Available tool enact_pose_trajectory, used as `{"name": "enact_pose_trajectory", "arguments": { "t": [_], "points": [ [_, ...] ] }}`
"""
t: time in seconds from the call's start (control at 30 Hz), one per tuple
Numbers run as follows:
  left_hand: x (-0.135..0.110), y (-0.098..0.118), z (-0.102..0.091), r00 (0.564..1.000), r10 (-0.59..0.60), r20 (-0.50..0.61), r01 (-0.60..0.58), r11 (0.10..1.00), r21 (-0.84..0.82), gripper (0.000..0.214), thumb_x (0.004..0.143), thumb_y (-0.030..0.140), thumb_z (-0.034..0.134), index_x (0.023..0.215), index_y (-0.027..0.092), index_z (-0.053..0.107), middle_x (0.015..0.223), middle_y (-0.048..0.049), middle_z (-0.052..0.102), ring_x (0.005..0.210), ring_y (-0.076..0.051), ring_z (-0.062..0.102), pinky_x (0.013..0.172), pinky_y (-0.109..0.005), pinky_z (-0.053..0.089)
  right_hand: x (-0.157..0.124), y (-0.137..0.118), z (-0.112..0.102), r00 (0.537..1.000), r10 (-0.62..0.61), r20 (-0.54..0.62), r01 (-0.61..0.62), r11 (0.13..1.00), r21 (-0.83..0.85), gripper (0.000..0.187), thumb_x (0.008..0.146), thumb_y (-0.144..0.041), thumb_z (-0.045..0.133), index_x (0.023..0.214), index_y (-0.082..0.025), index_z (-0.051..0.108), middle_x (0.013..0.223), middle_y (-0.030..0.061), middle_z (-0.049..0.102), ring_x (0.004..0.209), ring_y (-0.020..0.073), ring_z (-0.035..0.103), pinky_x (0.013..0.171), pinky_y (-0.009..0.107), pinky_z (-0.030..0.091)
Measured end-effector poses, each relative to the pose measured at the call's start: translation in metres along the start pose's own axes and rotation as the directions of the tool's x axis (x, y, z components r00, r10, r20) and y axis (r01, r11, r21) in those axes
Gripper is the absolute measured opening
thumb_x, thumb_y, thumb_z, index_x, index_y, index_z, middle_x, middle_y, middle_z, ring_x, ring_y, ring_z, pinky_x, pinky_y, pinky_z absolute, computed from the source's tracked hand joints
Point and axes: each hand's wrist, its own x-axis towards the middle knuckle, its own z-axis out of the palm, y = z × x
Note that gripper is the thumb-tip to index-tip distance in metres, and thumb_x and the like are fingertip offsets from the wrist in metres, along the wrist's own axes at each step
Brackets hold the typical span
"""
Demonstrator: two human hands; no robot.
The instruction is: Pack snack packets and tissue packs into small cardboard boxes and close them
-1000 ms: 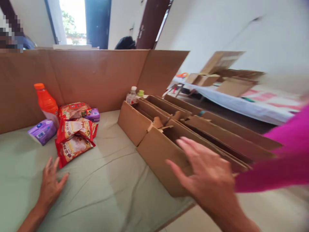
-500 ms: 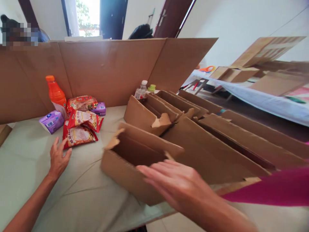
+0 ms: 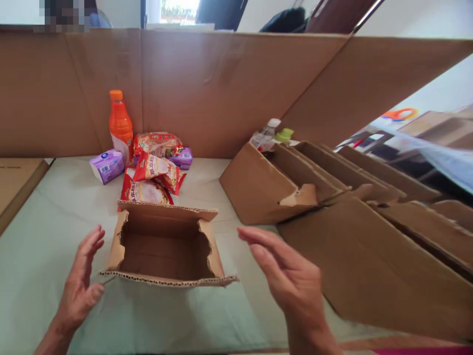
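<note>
An open-topped cardboard box (image 3: pixel 166 282) with ragged cut edges stands on the cloth-covered table in front of me, its inside bare. My left hand (image 3: pixel 79 278) hovers just left of it, fingers stretched and holding nothing. On the other side my right hand (image 3: pixel 286 268) is held apart from the box, fingers extended and thumb separate, also holding nothing. Right behind the box lie red-and-white snack packets (image 3: pixel 157 170), partly hidden by its back wall. Beside them are a purple tissue pack (image 3: pixel 108 166), a second purple pack (image 3: pixel 183 158) and an orange drink bottle (image 3: pixel 120 123).
Several more cardboard boxes (image 3: pixel 369 256) fill the right side. A clear bottle (image 3: pixel 268 133) and a green-capped container (image 3: pixel 284 135) show behind them. A tall cardboard panel (image 3: pixel 207 88) closes off the back. Flat cardboard (image 3: pixel 18 182) lies at the left edge. A person is beyond the panel.
The box, gripped by my right hand before, has moved left and turned to sit squarely before me. My right hand has let go. The view has swung right and down.
</note>
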Motion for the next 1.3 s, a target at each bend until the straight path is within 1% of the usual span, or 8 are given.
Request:
{"name": "enact_pose_trajectory", "arguments": {
  "t": [0.17, 0.3, 0.47, 0.67, 0.8, 1.03, 1.17, 1.3],
  "points": [
    [-0.002, -0.024, 0.025, 0.975, -0.139, 0.175, 0.126, 0.988, 0.084, 0.090, 0.083, 0.059, 0.069, 0.158, 0.033, 0.026, 0.161, -0.0124, 0.038, 0.145, -0.038, 0.042, 0.112, -0.055, 0.046, -0.045, 0.040, 0.047, 0.897, 0.291, 0.334, -0.380, 0.893, 0.242, 0.049, 0.102, -0.054, 0.039, 0.124, -0.026, 0.072, 0.109, 0.0092, 0.077, 0.102, 0.0263, 0.073, 0.087, 0.042, 0.062],
    [0.018, -0.024, 0.034, 0.983, -0.157, 0.096, 0.146, 0.984, 0.105, 0.088, 0.081, 0.055, 0.071, 0.155, 0.026, 0.033, 0.148, -0.0161, 0.052, 0.144, -0.037, 0.044, 0.117, -0.057, 0.040, -0.044, 0.035, 0.086, 0.886, 0.339, 0.317, -0.421, 0.873, 0.244, 0.055, 0.098, -0.062, 0.041, 0.126, -0.026, 0.071, 0.123, 0.0102, 0.072, 0.126, 0.0301, 0.062, 0.111, 0.051, 0.046],
    [0.023, -0.044, 0.034, 0.969, -0.229, -0.087, 0.240, 0.960, 0.144, 0.079, 0.073, 0.060, 0.074, 0.140, 0.022, 0.052, 0.124, -0.0153, 0.067, 0.131, -0.040, 0.056, 0.114, -0.061, 0.040, -0.009, 0.041, 0.098, 0.877, 0.219, 0.427, -0.359, 0.890, 0.282, 0.060, 0.098, -0.065, 0.039, 0.120, -0.021, 0.074, 0.121, 0.0130, 0.073, 0.123, 0.0308, 0.064, 0.108, 0.050, 0.048],
    [0.002, -0.084, 0.035, 0.977, -0.196, -0.080, 0.209, 0.956, 0.207, 0.063, 0.082, 0.057, 0.064, 0.132, 0.019, 0.058, 0.109, -0.0140, 0.071, 0.117, -0.037, 0.063, 0.110, -0.059, 0.044, 0.073, 0.065, 0.079, 0.920, 0.125, 0.371, -0.152, 0.987, 0.045, 0.042, 0.095, -0.050, 0.050, 0.109, -0.019, 0.075, 0.107, 0.0127, 0.077, 0.100, 0.0282, 0.073, 0.088, 0.042, 0.058],
    [0.002, -0.090, 0.034, 0.988, -0.149, -0.039, 0.154, 0.962, 0.224, 0.060, 0.089, 0.055, 0.054, 0.135, 0.017, 0.056, 0.107, -0.0139, 0.071, 0.111, -0.035, 0.066, 0.107, -0.056, 0.048, 0.164, 0.072, 0.106, 0.930, 0.032, 0.367, -0.019, 0.999, -0.039, 0.037, 0.091, -0.034, 0.050, 0.115, -0.017, 0.072, 0.120, 0.0139, 0.074, 0.108, 0.0272, 0.069, 0.092, 0.041, 0.055],
    [0.001, -0.089, 0.035, 0.994, -0.104, 0.029, 0.097, 0.979, 0.182, 0.062, 0.094, 0.047, 0.051, 0.150, 0.020, 0.042, 0.123, -0.0146, 0.068, 0.127, -0.035, 0.060, 0.109, -0.053, 0.049, 0.261, 0.061, 0.190, 0.747, -0.073, 0.661, 0.137, 0.990, -0.045, 0.030, 0.070, -0.018, 0.067, 0.099, -0.017, 0.074, 0.100, 0.0060, 0.076, 0.090, 0.0216, 0.067, 0.082, 0.032, 0.052],
    [-0.002, -0.092, 0.035, 0.996, -0.093, -0.001, 0.090, 0.960, 0.267, 0.062, 0.094, 0.048, 0.050, 0.149, 0.021, 0.044, 0.119, -0.0152, 0.071, 0.120, -0.038, 0.064, 0.104, -0.056, 0.053, 0.261, 0.048, 0.176, 0.688, -0.098, 0.720, 0.193, 0.980, -0.051, 0.016, 0.078, -0.032, 0.066, 0.073, -0.017, 0.069, 0.069, 0.0003, 0.068, 0.068, 0.0163, 0.059, 0.065, 0.026, 0.045],
    [-0.001, -0.095, 0.031, 0.997, -0.078, 0.014, 0.071, 0.954, 0.290, 0.069, 0.095, 0.049, 0.050, 0.155, 0.020, 0.033, 0.134, -0.0190, 0.063, 0.130, -0.040, 0.058, 0.104, -0.057, 0.052, 0.230, 0.044, 0.106, 0.798, -0.096, 0.595, 0.217, 0.967, -0.134, 0.020, 0.084, -0.036, 0.060, 0.077, -0.019, 0.069, 0.079, 0.0037, 0.070, 0.077, 0.0191, 0.059, 0.073, 0.030, 0.043]
  ]
}}
